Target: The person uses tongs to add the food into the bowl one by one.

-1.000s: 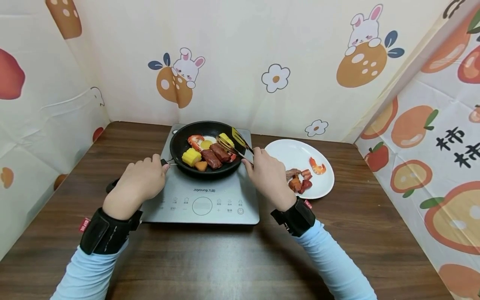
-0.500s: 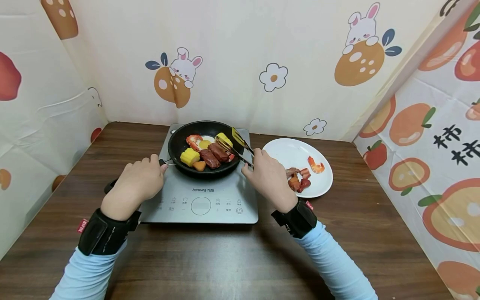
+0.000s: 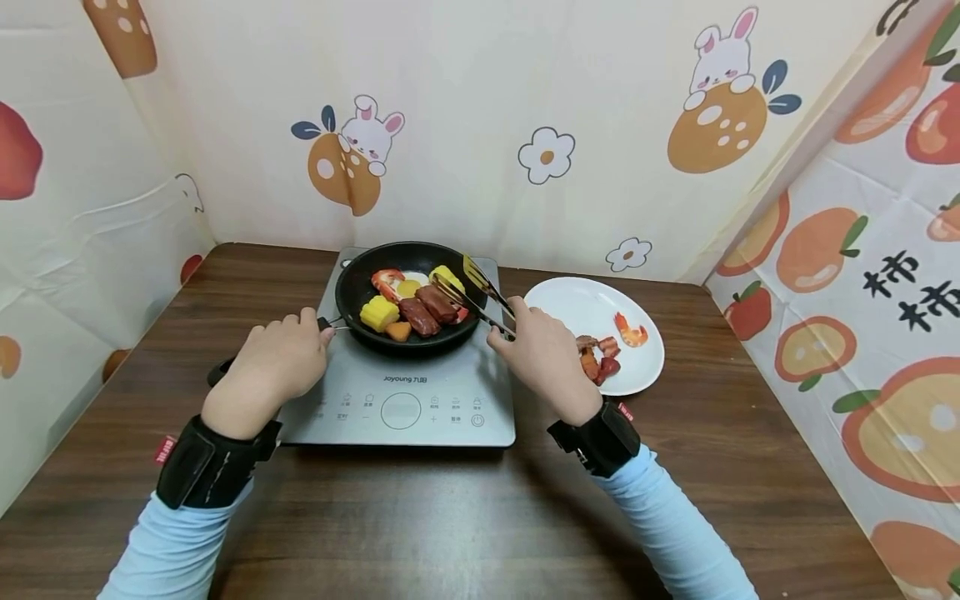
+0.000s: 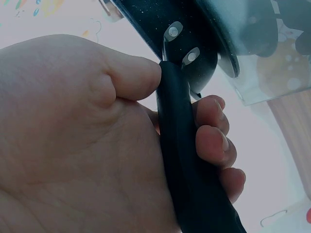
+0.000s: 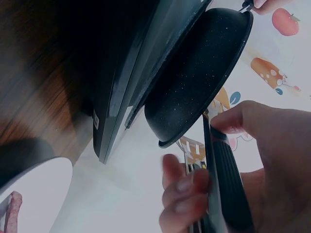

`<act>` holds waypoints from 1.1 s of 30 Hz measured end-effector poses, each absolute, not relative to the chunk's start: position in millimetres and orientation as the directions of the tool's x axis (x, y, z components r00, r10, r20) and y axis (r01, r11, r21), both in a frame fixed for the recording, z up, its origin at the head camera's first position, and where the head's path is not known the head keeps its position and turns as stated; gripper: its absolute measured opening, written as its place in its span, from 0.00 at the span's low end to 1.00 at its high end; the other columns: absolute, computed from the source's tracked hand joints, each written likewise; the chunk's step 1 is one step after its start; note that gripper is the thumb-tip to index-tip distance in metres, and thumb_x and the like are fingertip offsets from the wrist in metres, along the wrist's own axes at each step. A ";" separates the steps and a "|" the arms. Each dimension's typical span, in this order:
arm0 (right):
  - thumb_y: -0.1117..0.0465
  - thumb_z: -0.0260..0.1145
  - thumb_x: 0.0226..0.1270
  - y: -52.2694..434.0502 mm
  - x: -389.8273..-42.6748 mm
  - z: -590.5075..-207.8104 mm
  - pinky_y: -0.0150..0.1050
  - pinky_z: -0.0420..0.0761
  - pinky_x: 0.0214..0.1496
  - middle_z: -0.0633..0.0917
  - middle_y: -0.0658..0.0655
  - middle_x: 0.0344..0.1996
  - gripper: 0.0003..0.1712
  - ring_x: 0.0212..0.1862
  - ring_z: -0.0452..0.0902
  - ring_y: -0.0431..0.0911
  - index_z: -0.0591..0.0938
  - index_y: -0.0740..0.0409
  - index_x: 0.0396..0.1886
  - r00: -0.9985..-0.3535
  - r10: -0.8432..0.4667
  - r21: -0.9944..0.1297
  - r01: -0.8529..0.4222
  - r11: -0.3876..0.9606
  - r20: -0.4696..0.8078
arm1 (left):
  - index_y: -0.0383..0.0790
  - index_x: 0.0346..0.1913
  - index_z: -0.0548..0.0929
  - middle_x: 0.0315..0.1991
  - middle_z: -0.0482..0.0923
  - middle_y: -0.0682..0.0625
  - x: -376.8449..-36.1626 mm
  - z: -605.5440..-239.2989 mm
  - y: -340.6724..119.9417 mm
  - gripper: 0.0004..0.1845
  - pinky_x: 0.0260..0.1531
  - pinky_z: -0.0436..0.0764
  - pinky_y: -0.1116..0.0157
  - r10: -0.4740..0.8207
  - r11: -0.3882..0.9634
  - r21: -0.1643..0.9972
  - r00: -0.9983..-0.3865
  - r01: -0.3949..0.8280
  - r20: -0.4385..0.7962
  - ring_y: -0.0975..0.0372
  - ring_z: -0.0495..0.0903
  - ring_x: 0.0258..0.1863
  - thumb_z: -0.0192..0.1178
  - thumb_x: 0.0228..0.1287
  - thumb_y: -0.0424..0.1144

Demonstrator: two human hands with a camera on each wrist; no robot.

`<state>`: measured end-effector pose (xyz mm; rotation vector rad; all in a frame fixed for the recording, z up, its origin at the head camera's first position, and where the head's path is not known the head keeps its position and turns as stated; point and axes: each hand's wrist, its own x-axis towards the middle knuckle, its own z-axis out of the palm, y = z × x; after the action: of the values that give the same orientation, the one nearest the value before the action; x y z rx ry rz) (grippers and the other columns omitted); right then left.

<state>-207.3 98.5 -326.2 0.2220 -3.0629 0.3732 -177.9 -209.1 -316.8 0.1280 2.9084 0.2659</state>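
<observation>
A black frying pan (image 3: 358,282) sits on a grey induction cooker (image 3: 401,400). It holds corn pieces, brown sausages, a shrimp and a fried egg. My left hand (image 3: 277,367) grips the pan's black handle (image 4: 184,160), fingers curled round it. My right hand (image 3: 542,354) holds yellow-tipped tongs (image 3: 468,287) by their black handles (image 5: 226,184). The tong tips hang over the right side of the pan, above a sausage (image 3: 437,304), with nothing seen between them.
A white plate (image 3: 592,304) with a shrimp and several reddish food pieces lies right of the cooker. The wooden table (image 3: 420,517) is walled by cartoon-printed cloth at the back and on both sides.
My right hand has drawn back a little toward me and to the right with the tongs. The left hand and pan have stayed put.
</observation>
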 end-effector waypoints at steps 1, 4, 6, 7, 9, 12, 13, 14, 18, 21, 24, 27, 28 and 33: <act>0.46 0.60 0.71 99.4 -207.1 -326.6 0.46 0.75 0.28 0.86 0.60 0.40 0.28 0.31 0.80 0.54 0.74 0.55 0.64 -0.988 -0.136 -0.239 -0.149 0.960 0.069 | 0.21 0.49 0.68 0.36 0.74 0.34 -178.1 -317.1 -209.3 0.23 0.43 0.73 0.45 0.107 0.980 0.186 -0.972 0.068 -0.210 0.44 0.75 0.37 0.39 0.84 0.44; 0.45 0.60 0.72 101.8 -206.3 -328.0 0.44 0.73 0.26 0.88 0.59 0.39 0.28 0.31 0.80 0.53 0.75 0.52 0.66 -0.987 -0.141 -0.257 -0.157 0.953 0.082 | 0.21 0.50 0.68 0.36 0.74 0.34 -178.3 -317.7 -209.9 0.23 0.43 0.73 0.45 0.105 0.981 0.183 -0.971 0.066 -0.214 0.44 0.75 0.37 0.40 0.84 0.44; 0.44 0.60 0.71 103.7 -205.8 -328.8 0.44 0.73 0.27 0.88 0.59 0.40 0.29 0.32 0.80 0.53 0.75 0.50 0.67 -0.985 -0.143 -0.271 -0.164 0.949 0.097 | 0.20 0.50 0.68 0.37 0.74 0.33 -178.3 -318.0 -210.3 0.23 0.44 0.73 0.44 0.106 0.981 0.181 -0.971 0.067 -0.213 0.43 0.75 0.38 0.39 0.84 0.44; 0.44 0.61 0.71 104.6 -205.5 -329.0 0.45 0.74 0.28 0.88 0.58 0.41 0.29 0.32 0.81 0.53 0.75 0.50 0.67 -0.984 -0.141 -0.277 -0.166 0.946 0.107 | 0.20 0.50 0.68 0.37 0.74 0.33 -178.1 -317.9 -210.4 0.23 0.44 0.73 0.44 0.105 0.981 0.183 -0.972 0.067 -0.211 0.43 0.75 0.38 0.39 0.84 0.44; 0.44 0.61 0.70 106.9 -204.6 -329.2 0.47 0.76 0.30 0.88 0.58 0.43 0.29 0.34 0.82 0.54 0.75 0.49 0.67 -0.983 -0.134 -0.287 -0.165 0.944 0.124 | 0.20 0.51 0.68 0.38 0.74 0.32 -177.8 -317.7 -210.5 0.23 0.45 0.73 0.43 0.105 0.980 0.185 -0.973 0.067 -0.207 0.42 0.76 0.39 0.39 0.84 0.44; 0.44 0.61 0.70 111.7 -201.5 -328.0 0.48 0.78 0.33 0.88 0.57 0.45 0.29 0.35 0.82 0.54 0.75 0.50 0.66 -0.985 -0.114 -0.306 -0.149 0.940 0.130 | 0.20 0.51 0.68 0.38 0.74 0.32 -177.5 -317.2 -210.6 0.23 0.45 0.72 0.44 0.106 0.979 0.192 -0.973 0.067 -0.204 0.43 0.75 0.38 0.39 0.84 0.44; 0.44 0.61 0.70 113.6 -199.9 -327.2 0.48 0.77 0.32 0.88 0.57 0.44 0.29 0.35 0.82 0.53 0.75 0.50 0.65 -0.986 -0.105 -0.312 -0.141 0.940 0.128 | 0.20 0.51 0.68 0.38 0.74 0.32 -177.5 -317.0 -210.5 0.23 0.44 0.72 0.44 0.107 0.979 0.193 -0.973 0.067 -0.205 0.43 0.75 0.38 0.39 0.84 0.44; 0.43 0.61 0.70 115.7 -198.1 -326.4 0.47 0.76 0.31 0.88 0.56 0.43 0.28 0.34 0.81 0.53 0.75 0.51 0.64 -0.988 -0.095 -0.315 -0.130 0.940 0.123 | 0.20 0.51 0.68 0.38 0.74 0.33 -177.6 -316.8 -210.5 0.23 0.44 0.72 0.44 0.108 0.979 0.192 -0.973 0.067 -0.206 0.43 0.75 0.38 0.39 0.84 0.44; 0.42 0.60 0.70 125.9 -191.2 -322.6 0.42 0.71 0.27 0.83 0.55 0.33 0.25 0.31 0.78 0.51 0.77 0.54 0.56 -0.993 -0.066 -0.317 -0.095 0.944 0.100 | 0.20 0.51 0.67 0.38 0.74 0.33 -178.4 -316.3 -210.6 0.24 0.44 0.72 0.45 0.108 0.979 0.190 -0.971 0.068 -0.211 0.44 0.75 0.37 0.39 0.84 0.45; 0.43 0.60 0.71 136.9 -189.1 -322.2 0.40 0.68 0.27 0.79 0.54 0.30 0.24 0.29 0.75 0.50 0.77 0.55 0.54 -0.993 -0.063 -0.317 -0.090 0.944 0.095 | 0.20 0.52 0.67 0.38 0.74 0.32 -178.8 -315.7 -210.9 0.24 0.44 0.72 0.45 0.104 0.980 0.189 -0.971 0.063 -0.215 0.44 0.75 0.37 0.38 0.84 0.45; 0.44 0.60 0.71 152.4 -189.0 -323.6 0.40 0.68 0.27 0.78 0.54 0.29 0.24 0.29 0.74 0.49 0.78 0.56 0.56 -0.993 -0.053 -0.312 -0.082 0.946 0.103 | 0.20 0.51 0.67 0.38 0.73 0.33 -178.8 -315.5 -210.9 0.24 0.43 0.72 0.46 0.105 0.980 0.190 -0.971 0.063 -0.217 0.44 0.74 0.37 0.38 0.84 0.45; 0.44 0.60 0.71 171.5 -187.8 -325.8 0.43 0.71 0.27 0.80 0.55 0.29 0.25 0.29 0.76 0.50 0.78 0.57 0.56 -0.994 -0.022 -0.303 -0.054 0.951 0.107 | 0.21 0.50 0.67 0.37 0.73 0.34 -178.6 -316.0 -210.3 0.23 0.42 0.72 0.47 0.110 0.979 0.191 -0.971 0.069 -0.214 0.45 0.74 0.36 0.38 0.84 0.45; 0.43 0.60 0.71 178.3 -187.0 -326.6 0.44 0.72 0.27 0.80 0.55 0.29 0.25 0.29 0.77 0.50 0.78 0.58 0.55 -0.994 -0.011 -0.298 -0.042 0.954 0.106 | 0.21 0.50 0.68 0.36 0.73 0.34 -178.4 -316.2 -210.0 0.23 0.42 0.72 0.47 0.112 0.979 0.190 -0.971 0.071 -0.213 0.45 0.74 0.36 0.38 0.84 0.45; 0.42 0.60 0.71 211.5 -180.8 -330.8 0.47 0.71 0.25 0.81 0.61 0.30 0.25 0.30 0.79 0.55 0.77 0.60 0.49 -0.994 0.048 -0.249 0.023 0.968 0.094 | 0.21 0.50 0.68 0.35 0.73 0.35 -177.7 -316.9 -209.5 0.23 0.42 0.72 0.47 0.114 0.980 0.186 -0.971 0.075 -0.209 0.46 0.73 0.35 0.38 0.84 0.45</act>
<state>-180.8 211.5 -330.8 -0.0548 -3.0181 0.3798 -177.7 -209.5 -316.9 0.1409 2.9059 0.2605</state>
